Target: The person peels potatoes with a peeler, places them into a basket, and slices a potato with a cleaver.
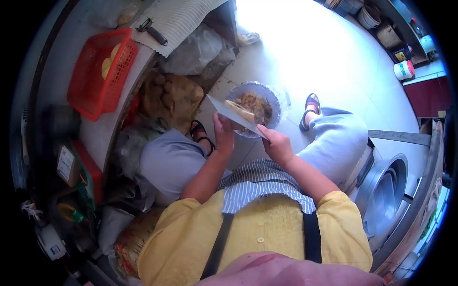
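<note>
A broad, flat-bladed cleaver [230, 112] slants across my front, above the bin. My right hand [277, 147] is closed around its near end at the right. Beyond the blade shows a pale yellowish long piece [241, 111], perhaps a peeled vegetable; its exact kind is unclear. My left hand [223, 133] is closed at the blade's left side and appears to hold that piece, with its fingers partly hidden by the blade. Below both hands stands a round bin [272, 93] lined with a thin plastic bag, with brownish peelings [255, 102] inside.
On the counter at left are a red plastic basket [90, 78] with pale yellow pieces and a peeler [155, 34] on a striped cloth. A sack of round brown produce [183, 97] sits below. Metal basins [384, 195] stand at right, and shelves [405, 33] hold containers at upper right.
</note>
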Demonstrator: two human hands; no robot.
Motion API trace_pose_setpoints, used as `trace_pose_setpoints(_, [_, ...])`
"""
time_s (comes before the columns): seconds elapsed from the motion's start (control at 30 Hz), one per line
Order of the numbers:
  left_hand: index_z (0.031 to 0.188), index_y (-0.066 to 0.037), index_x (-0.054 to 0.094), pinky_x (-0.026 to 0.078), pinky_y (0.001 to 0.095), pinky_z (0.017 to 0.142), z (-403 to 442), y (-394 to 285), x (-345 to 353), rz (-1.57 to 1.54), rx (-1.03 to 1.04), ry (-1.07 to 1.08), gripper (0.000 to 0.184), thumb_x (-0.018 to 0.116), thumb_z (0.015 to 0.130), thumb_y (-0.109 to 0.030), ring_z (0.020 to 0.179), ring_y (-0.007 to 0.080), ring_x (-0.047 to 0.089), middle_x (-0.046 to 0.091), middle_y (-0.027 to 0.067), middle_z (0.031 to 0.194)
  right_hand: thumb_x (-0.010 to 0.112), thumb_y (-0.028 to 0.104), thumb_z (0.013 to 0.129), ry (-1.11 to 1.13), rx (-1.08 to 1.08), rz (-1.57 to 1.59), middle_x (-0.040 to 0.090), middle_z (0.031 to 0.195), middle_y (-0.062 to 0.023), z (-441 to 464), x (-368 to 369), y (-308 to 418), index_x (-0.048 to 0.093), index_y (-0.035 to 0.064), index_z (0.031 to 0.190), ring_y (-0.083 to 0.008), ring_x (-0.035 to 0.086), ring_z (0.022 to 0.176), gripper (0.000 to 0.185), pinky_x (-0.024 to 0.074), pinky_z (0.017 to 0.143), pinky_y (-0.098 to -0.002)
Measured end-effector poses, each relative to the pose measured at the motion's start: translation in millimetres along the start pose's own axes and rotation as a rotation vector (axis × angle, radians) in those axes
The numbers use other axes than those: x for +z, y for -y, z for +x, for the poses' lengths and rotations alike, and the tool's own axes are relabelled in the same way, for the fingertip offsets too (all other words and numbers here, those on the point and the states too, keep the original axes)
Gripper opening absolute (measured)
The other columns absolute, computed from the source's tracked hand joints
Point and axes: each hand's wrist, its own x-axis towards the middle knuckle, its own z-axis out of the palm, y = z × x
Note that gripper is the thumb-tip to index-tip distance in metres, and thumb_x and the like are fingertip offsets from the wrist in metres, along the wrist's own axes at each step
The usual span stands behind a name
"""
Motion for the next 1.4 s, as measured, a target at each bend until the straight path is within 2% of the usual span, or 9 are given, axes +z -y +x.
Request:
trace_pose_setpoints(0.3, [0.122,-0.011,0.041,0.053,0.0321,0.071,-4,-19,10,-0.395,-0.503,0.167,0.053,0.035,0.092,-0.054,0.096,0.0199,0.059,0.055,0.0075,0.113,0.055,0.006,0.078,0.031,0.053,-0.072,0.062,0.079,-0.0105,-4,12,-14,0.057,0.0129,0.113,-0.0292,0.061,0.07,0.036,0.0501,0.06,-0.0385])
trace_pose_setpoints(0.4, [0.117,-0.007,0.041,0.052,0.029,0.06,-5,-32,19,-0.261,-0.45,0.055,0.052,0.04,0.091,-0.052,0.086,0.0196,0.06,0.054,0.0089,0.105,0.054,0.008,0.078,0.03,0.069,-0.078,0.062,0.079,-0.0093,-6,20,-20,0.056,0.0135,0.113,-0.0284,0.062,0.071,0.035,0.0504,0.062,-0.0389])
trace_pose_setpoints(0.57, [0.114,-0.004,0.043,0.044,0.0281,0.078,-5,-6,18,0.156,-0.007,-0.032,0.048,0.042,0.093,-0.047,0.092,0.0137,0.052,0.052,0.0076,0.102,0.053,0.012,0.083,0.015,0.12,-0.062,0.062,0.08,-0.0103,-9,23,-19,0.057,0.0126,0.11,-0.0303,0.061,0.072,0.028,0.0502,0.062,-0.04])
trace_pose_setpoints(0.67, [0.112,0.001,0.042,0.038,0.0288,0.085,-10,-4,18,0.24,0.021,-0.037,0.05,0.044,0.092,-0.045,0.095,0.0182,0.049,0.051,0.0104,0.103,0.051,0.014,0.085,0.013,0.154,-0.05,0.063,0.081,-0.0114,-13,29,-20,0.057,0.013,0.109,-0.0315,0.061,0.073,0.025,0.0497,0.062,-0.0412])
trace_pose_setpoints(0.8, [0.111,-0.005,0.045,0.043,0.0267,0.077,-5,-5,11,0.454,0.071,-0.034,0.048,0.042,0.092,-0.048,0.09,0.0137,0.052,0.053,0.0071,0.1,0.05,0.015,0.086,0.011,0.185,-0.032,0.063,0.081,-0.0123,-21,31,-23,0.058,0.0145,0.108,-0.0324,0.061,0.072,0.023,0.0492,0.061,-0.0425])
trace_pose_setpoints(0.87, [0.111,-0.008,0.049,0.046,0.0292,0.076,-1,-26,10,-0.057,-0.428,0.26,0.049,0.04,0.092,-0.052,0.091,0.0164,0.056,0.056,0.0068,0.102,0.049,0.016,0.087,0.004,0.188,-0.031,0.063,0.08,-0.0124,-25,31,-24,0.058,0.0148,0.108,-0.0327,0.061,0.072,0.023,0.049,0.061,-0.043])
trace_pose_setpoints(0.97, [0.114,-0.009,0.05,0.049,0.0324,0.077,2,-32,6,-0.357,-0.639,0.286,0.054,0.037,0.09,-0.056,0.094,0.0194,0.058,0.058,0.0061,0.106,0.05,0.016,0.086,0.017,0.229,-0.033,0.063,0.08,-0.0136,-29,26,-27,0.059,0.0145,0.106,-0.0342,0.061,0.072,0.022,0.0485,0.063,-0.0442])
trace_pose_setpoints(1.17, [0.124,-0.01,0.047,0.048,0.0336,0.085,-18,-51,16,-0.468,-0.437,0.281,0.058,0.037,0.09,-0.056,0.099,0.0206,0.057,0.058,0.0039,0.112,0.052,0.016,0.086,0.132,0.475,0.016,0.061,0.076,-0.0178,-21,14,-23,0.062,0.0107,0.098,-0.0369,0.06,0.073,0.017,0.0464,0.062,-0.0458])
trace_pose_setpoints(1.4, [0.116,-0.007,0.051,0.052,0.0327,0.073,2,-54,3,-0.804,-0.493,0.409,0.06,0.034,0.089,-0.058,0.089,0.0244,0.06,0.058,0.0159,0.104,0.053,0.022,0.089,0.111,0.614,0.404,0.055,0.06,-0.0125,-8,-8,-14,0.059,0.002,0.085,-0.0248,0.056,0.055,0.022,0.043,0.054,-0.0347])
